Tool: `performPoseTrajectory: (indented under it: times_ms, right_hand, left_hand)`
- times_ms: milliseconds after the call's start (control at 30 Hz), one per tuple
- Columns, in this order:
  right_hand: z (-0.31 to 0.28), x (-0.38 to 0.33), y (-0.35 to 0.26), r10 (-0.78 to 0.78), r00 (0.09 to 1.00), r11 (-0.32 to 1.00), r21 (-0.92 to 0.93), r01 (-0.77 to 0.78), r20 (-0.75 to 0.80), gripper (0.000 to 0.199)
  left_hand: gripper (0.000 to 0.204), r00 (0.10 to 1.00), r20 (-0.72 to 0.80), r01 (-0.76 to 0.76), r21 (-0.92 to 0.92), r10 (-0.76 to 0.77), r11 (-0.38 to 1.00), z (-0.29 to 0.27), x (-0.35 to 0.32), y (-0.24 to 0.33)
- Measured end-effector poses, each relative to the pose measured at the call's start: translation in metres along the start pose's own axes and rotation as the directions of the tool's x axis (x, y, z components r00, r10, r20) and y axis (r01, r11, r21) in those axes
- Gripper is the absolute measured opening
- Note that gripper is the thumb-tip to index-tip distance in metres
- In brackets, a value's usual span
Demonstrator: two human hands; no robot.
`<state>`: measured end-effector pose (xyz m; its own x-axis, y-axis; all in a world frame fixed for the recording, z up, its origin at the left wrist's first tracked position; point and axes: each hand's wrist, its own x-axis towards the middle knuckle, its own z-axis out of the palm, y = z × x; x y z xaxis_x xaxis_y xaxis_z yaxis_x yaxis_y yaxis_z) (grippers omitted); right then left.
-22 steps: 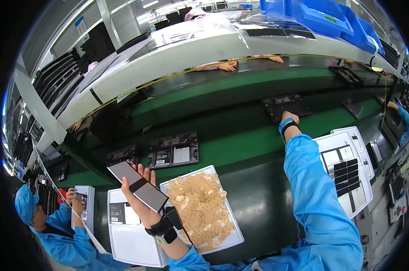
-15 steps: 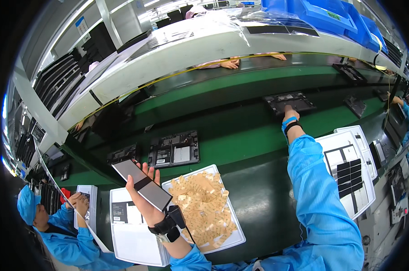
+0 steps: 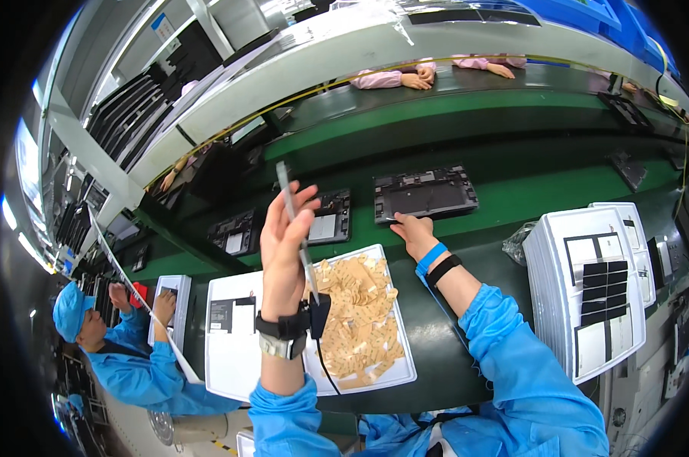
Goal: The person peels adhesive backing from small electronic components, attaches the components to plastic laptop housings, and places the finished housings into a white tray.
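Observation:
My left hand (image 3: 281, 263) is raised over the white trays, closed around a flat grey battery pack (image 3: 286, 190) that stands nearly edge-on, tilted upright. My right hand (image 3: 418, 234) pinches the near left edge of an opened tablet housing (image 3: 426, 195) lying on the green conveyor. Circuit parts line the far side of that housing, with a bare dark bay below them. To its left lie more opened tablet housings (image 3: 330, 217), at least one with a white-labelled battery. Below my left hand, a white tray (image 3: 407, 369) holds a heap of tan adhesive-backing pieces (image 3: 359, 320).
Another white tray (image 3: 234, 362) with a black-and-white battery is at left. Stacked white trays (image 3: 546, 312) with black pieces stand at right, beside a clear plastic bag (image 3: 518, 242). A shelf beam (image 3: 466, 46) crosses above. A co-worker (image 3: 135, 358) sits at far left; others' hands (image 3: 419, 78) rest opposite.
My right hand has drawn the tablet housing left and nearer along the conveyor. The left hand has risen and turned the battery from face-on to edge-on.

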<state>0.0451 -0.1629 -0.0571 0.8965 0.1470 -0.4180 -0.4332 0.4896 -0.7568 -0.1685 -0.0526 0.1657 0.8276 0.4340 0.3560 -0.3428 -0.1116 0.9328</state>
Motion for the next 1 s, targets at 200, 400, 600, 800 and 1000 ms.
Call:
performPoseTrajectory:
  times_ms: [200,400,600,800,1000]
  right_hand:
    - [-0.028,-0.044,-0.075,0.362,0.708,0.931,-0.272,-0.243,0.606,0.050]
    - [-0.026,-0.074,-0.161,-0.441,0.519,0.677,-0.108,0.728,0.732,0.062]
    - [-0.078,-0.016,-0.172,-0.698,0.630,0.427,-0.508,0.748,0.341,0.047]
    - [-0.114,0.050,-0.148,-0.773,0.576,0.111,-0.839,0.533,0.264,0.054]
    - [-0.085,0.041,-0.136,-0.702,0.658,0.286,-0.739,0.610,0.272,0.051]
  left_hand:
    - [0.093,0.978,0.202,-0.161,0.558,0.055,0.814,0.012,0.044,-0.009]
    - [0.107,0.773,0.618,-0.593,0.625,0.142,0.509,0.076,0.076,-0.073]
    - [0.113,0.863,0.489,-0.496,0.771,0.129,0.399,0.114,0.105,-0.165]
    - [0.063,0.865,0.453,-0.348,0.851,-0.216,0.393,0.076,0.080,-0.251]
    - [0.056,0.915,0.302,-0.008,0.675,-0.266,0.738,0.079,0.086,-0.228]
